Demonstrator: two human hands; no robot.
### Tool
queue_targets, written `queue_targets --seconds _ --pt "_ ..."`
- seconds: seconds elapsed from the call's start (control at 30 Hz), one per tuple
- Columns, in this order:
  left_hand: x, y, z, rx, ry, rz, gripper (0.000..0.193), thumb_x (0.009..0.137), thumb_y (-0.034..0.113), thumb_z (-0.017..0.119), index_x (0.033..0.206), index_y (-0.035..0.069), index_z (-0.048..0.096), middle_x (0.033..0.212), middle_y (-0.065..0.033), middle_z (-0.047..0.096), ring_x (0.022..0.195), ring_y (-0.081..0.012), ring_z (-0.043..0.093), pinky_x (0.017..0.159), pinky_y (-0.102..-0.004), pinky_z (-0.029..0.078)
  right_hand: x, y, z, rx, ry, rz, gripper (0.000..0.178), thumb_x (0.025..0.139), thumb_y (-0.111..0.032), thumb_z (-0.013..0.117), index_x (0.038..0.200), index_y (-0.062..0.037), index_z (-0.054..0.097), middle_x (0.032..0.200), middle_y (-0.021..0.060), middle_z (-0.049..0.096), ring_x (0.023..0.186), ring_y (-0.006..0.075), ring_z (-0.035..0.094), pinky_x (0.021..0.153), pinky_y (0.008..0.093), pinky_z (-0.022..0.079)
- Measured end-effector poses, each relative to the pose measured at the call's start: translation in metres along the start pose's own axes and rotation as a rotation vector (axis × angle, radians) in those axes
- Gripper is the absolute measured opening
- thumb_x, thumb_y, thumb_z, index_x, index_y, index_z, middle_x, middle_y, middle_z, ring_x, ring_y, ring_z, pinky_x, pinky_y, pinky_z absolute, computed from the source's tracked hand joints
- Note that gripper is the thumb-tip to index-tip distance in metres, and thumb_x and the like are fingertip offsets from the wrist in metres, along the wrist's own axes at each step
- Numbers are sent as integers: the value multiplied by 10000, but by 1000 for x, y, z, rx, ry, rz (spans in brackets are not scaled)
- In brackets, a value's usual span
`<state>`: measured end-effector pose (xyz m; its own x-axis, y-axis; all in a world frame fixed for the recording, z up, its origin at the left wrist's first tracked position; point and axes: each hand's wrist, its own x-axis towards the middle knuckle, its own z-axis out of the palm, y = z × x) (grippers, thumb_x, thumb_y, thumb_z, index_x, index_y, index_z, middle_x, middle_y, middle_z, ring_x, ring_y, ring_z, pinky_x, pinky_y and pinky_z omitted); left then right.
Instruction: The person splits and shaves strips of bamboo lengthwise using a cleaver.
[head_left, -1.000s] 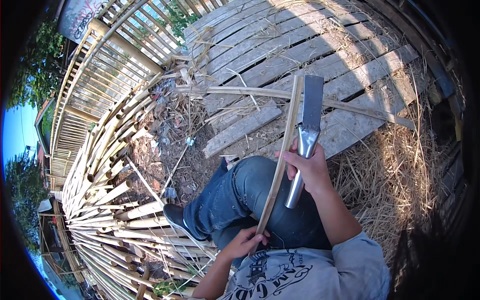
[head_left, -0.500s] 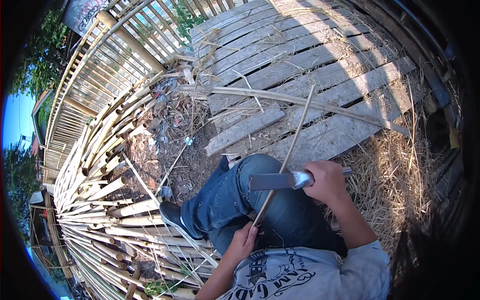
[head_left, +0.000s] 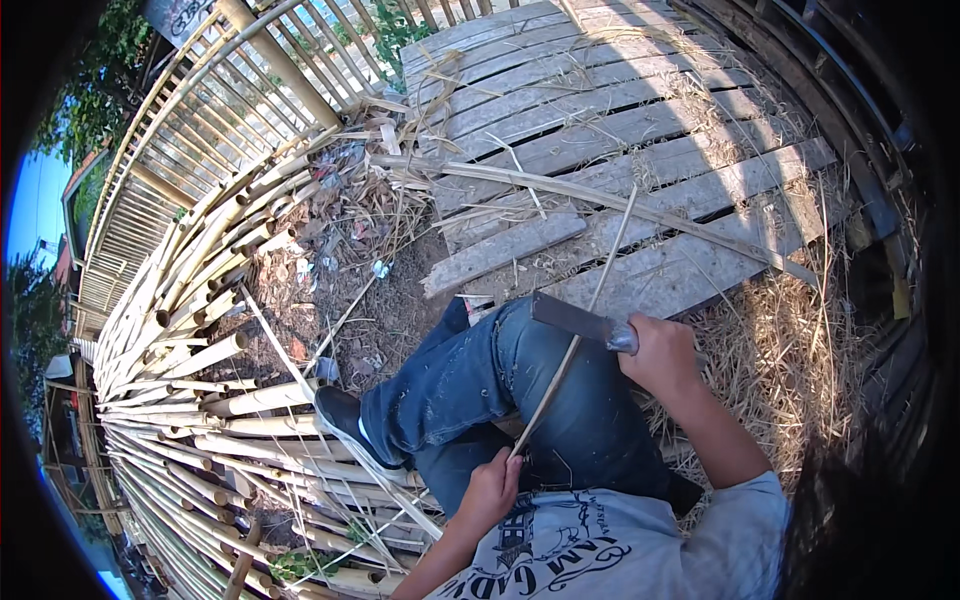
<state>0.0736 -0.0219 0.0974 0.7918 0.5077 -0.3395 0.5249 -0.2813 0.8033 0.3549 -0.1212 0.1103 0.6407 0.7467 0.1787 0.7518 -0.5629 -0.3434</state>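
Observation:
My left hand (head_left: 491,488) is closed round the near end of a thin bamboo strip (head_left: 553,388), which slants up and away over my jeans-clad knee (head_left: 545,350). In my right hand (head_left: 660,356) is the handle of a knife with a broad, square-ended blade (head_left: 570,317). The blade lies across the strip above the knee, pointing left; whether its edge touches the strip I cannot tell. The strip's far end reaches over the wooden slats.
A slatted wooden platform (head_left: 640,275) lies ahead, strewn with fibres and a long split bamboo piece (head_left: 600,198). Many bamboo poles (head_left: 225,405) are stacked at left, below a bamboo fence (head_left: 200,150). Straw shavings (head_left: 785,340) heap at the right. My shoe (head_left: 343,418) rests beside the poles.
The knife has moved right and slightly up, and its blade now tilts with the left end higher. My left hand keeps its hold on the strip. The whole view has shifted slightly.

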Motion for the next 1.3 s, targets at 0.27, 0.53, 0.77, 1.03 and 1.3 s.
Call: queue_targets --seconds 0.27,0.53,0.77,1.03,1.3 --pt "-3 -2 1 -15 15 -11 192 966 150 465 849 -2 482 582 -237 503 581 -448 543 492 -464 399 15 11 -4 -44 -45 0 263 605 -155 711 810 -69 570 674 125 629 652 315 649 602 438 501" --pt "-5 0 -2 -60 4 -23 181 958 143 475 849 0 490 594 -244 514 588 -445 555 490 -456 405 30 18 -6 -105 2 -61 322 552 -180 759 794 -84 568 679 110 622 644 314 643 598 410 503" --pt "-4 -4 -8 11 -16 -61 183 950 139 493 826 5 480 582 -232 518 570 -429 560 485 -457 406 59 56 -10 -143 196 135 294 572 -161 741 798 -72 576 667 143 621 648 353 632 604 439 500" --pt "1 -7 -10 63 7 -21 189 935 135 511 803 4 476 570 -226 515 551 -427 552 477 -457 403 74 84 -34 -229 196 365 205 739 -196 679 838 -46 580 663 169 610 671 383 619 629 460 497" --pt "-6 -19 -6 27 16 -65 250 942 168 491 754 5 462 570 -209 491 547 -410 533 491 -436 396 15 57 -29 331 112 496 254 783 -190 683 733 -7 513 544 105 449 502 237 461 514 360 379"
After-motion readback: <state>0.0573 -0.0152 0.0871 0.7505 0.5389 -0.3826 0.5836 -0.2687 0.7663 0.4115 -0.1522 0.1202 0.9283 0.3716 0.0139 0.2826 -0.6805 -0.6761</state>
